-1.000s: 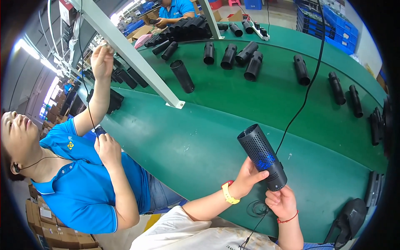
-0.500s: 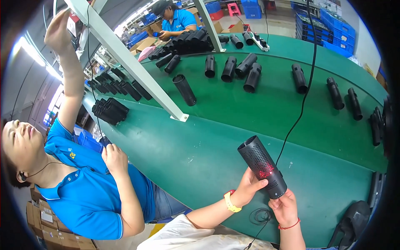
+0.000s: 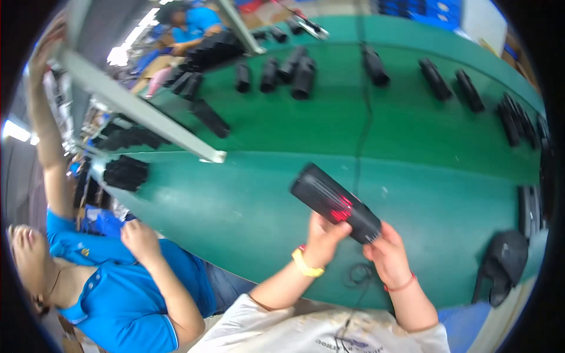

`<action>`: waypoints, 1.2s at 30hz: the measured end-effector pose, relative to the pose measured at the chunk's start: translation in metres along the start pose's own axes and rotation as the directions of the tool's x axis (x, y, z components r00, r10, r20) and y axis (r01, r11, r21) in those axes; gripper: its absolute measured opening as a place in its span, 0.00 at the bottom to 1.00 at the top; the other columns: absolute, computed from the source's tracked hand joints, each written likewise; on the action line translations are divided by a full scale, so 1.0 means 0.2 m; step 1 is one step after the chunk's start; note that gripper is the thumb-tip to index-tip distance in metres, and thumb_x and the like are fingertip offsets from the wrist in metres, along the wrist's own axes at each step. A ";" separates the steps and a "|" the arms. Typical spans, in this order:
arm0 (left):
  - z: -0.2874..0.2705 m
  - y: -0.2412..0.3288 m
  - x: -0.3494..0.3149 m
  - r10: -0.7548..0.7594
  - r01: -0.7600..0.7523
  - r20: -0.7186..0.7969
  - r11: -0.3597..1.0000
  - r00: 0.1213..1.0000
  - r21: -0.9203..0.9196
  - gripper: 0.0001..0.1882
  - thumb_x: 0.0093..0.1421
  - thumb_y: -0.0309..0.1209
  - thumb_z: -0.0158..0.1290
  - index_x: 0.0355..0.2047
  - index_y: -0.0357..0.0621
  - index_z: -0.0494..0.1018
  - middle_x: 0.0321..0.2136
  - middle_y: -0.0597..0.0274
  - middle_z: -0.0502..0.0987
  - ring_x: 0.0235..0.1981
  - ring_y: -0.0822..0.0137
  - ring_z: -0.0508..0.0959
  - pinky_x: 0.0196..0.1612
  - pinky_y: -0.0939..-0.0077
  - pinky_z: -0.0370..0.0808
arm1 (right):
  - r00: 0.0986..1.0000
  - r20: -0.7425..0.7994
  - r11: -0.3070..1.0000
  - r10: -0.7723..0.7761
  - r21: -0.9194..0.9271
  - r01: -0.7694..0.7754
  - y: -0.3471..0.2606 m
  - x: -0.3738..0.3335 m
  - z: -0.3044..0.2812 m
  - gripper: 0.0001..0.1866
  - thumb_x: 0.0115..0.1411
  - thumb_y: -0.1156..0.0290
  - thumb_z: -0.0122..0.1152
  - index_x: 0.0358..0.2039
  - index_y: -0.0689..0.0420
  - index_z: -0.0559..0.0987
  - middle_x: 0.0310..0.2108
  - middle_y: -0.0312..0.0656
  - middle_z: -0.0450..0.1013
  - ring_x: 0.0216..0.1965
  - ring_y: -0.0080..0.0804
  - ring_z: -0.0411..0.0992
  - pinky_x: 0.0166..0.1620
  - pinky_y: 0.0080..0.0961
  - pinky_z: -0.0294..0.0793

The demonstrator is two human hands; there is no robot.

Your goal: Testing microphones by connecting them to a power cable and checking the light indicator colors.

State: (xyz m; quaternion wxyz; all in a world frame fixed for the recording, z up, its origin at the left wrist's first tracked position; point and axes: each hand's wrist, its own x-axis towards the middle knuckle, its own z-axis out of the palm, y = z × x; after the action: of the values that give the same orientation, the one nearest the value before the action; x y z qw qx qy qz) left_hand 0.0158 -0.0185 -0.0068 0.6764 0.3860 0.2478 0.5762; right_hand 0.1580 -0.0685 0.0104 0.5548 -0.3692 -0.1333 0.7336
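A black perforated cylinder (image 3: 318, 191), glowing red inside through its holes, is held tilted above the green bench. My left hand (image 3: 324, 238), with a yellow band at its wrist, grips the cylinder's side from below, thumb across it. At the lower end, the fingers of my right hand (image 3: 389, 253) are closed round the base; a red string circles that wrist. Part of the cylinder's underside is hidden by my hands. A coiled thin black cable (image 3: 360, 274) lies just below, near my right hand.
Several black cylinders (image 3: 303, 78) stand or lie along the darker green belt (image 3: 282, 132). A white metal post (image 3: 147, 112) slants down to the bench at left. A co-worker in blue (image 3: 118, 288) stands at left, one arm raised. A black cable (image 3: 360, 135) hangs ahead; a black cap-like object (image 3: 503, 265) lies at right.
The view has shifted and blurred. The cylinder is tipped further toward the left, both hands still on it, and the red glow still shows.
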 end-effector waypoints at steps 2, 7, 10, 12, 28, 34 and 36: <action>-0.02 -0.01 0.02 0.013 -0.012 -0.023 1.000 1.000 0.011 0.32 0.45 0.31 0.57 0.51 0.40 0.58 0.45 0.50 0.66 0.46 0.56 0.68 0.49 0.66 0.65 | 1.000 0.025 1.000 -0.009 -0.029 0.010 -0.01 0.02 0.01 0.11 0.49 0.82 0.46 0.35 0.61 0.69 0.26 0.39 0.67 0.20 0.21 0.62 0.24 0.12 0.60; 0.03 -0.01 0.02 -0.034 0.034 -0.010 0.997 0.999 -0.070 0.35 0.46 0.30 0.56 0.54 0.42 0.54 0.48 0.49 0.64 0.50 0.52 0.65 0.52 0.61 0.62 | 0.999 0.033 1.000 0.015 0.011 -0.015 -0.01 0.03 -0.05 0.10 0.50 0.81 0.45 0.34 0.61 0.71 0.25 0.38 0.67 0.21 0.20 0.62 0.25 0.12 0.60; 0.04 -0.01 0.00 -0.034 0.034 0.006 0.989 0.999 -0.143 0.34 0.46 0.25 0.56 0.53 0.42 0.55 0.49 0.48 0.63 0.50 0.51 0.65 0.53 0.59 0.61 | 0.996 0.056 0.994 0.071 0.084 -0.076 -0.02 0.01 -0.07 0.10 0.52 0.80 0.44 0.35 0.61 0.71 0.25 0.37 0.68 0.20 0.19 0.62 0.25 0.12 0.60; 0.05 -0.01 -0.01 -0.040 0.040 0.005 0.990 0.999 -0.137 0.35 0.46 0.26 0.56 0.54 0.42 0.54 0.50 0.48 0.63 0.51 0.50 0.65 0.53 0.59 0.60 | 0.990 0.100 0.983 0.104 0.143 -0.117 -0.02 0.00 -0.08 0.10 0.53 0.79 0.44 0.35 0.61 0.71 0.25 0.37 0.68 0.20 0.19 0.62 0.25 0.12 0.60; 0.06 -0.02 -0.01 -0.047 0.048 0.006 0.990 0.999 -0.135 0.39 0.46 0.29 0.57 0.57 0.42 0.49 0.50 0.48 0.63 0.52 0.50 0.64 0.53 0.58 0.60 | 0.996 0.060 0.996 0.059 0.063 -0.063 0.00 -0.01 -0.07 0.05 0.55 0.75 0.45 0.29 0.61 0.70 0.17 0.35 0.61 0.16 0.22 0.59 0.21 0.15 0.58; 0.06 -0.02 0.00 -0.054 0.057 0.031 0.991 0.998 -0.122 0.40 0.46 0.30 0.57 0.57 0.43 0.49 0.50 0.48 0.63 0.52 0.49 0.64 0.54 0.58 0.60 | 0.987 0.120 0.971 0.104 0.204 -0.127 0.01 0.00 -0.09 0.06 0.56 0.74 0.44 0.28 0.61 0.70 0.16 0.35 0.60 0.15 0.21 0.58 0.20 0.14 0.56; 0.07 -0.02 0.00 -0.058 0.062 0.034 0.990 0.998 -0.128 0.40 0.46 0.29 0.56 0.57 0.43 0.48 0.50 0.48 0.63 0.52 0.49 0.64 0.53 0.58 0.60 | 0.981 0.144 0.959 0.130 0.233 -0.161 0.00 0.00 -0.09 0.07 0.57 0.73 0.43 0.28 0.61 0.70 0.15 0.34 0.60 0.15 0.21 0.57 0.19 0.14 0.55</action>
State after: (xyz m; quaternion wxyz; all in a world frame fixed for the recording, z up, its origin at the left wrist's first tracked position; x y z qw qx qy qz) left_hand 0.0282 -0.0222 -0.0013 0.7206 0.3426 0.2111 0.5647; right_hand 0.1700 -0.0723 -0.0031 0.5306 -0.2597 -0.0498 0.8053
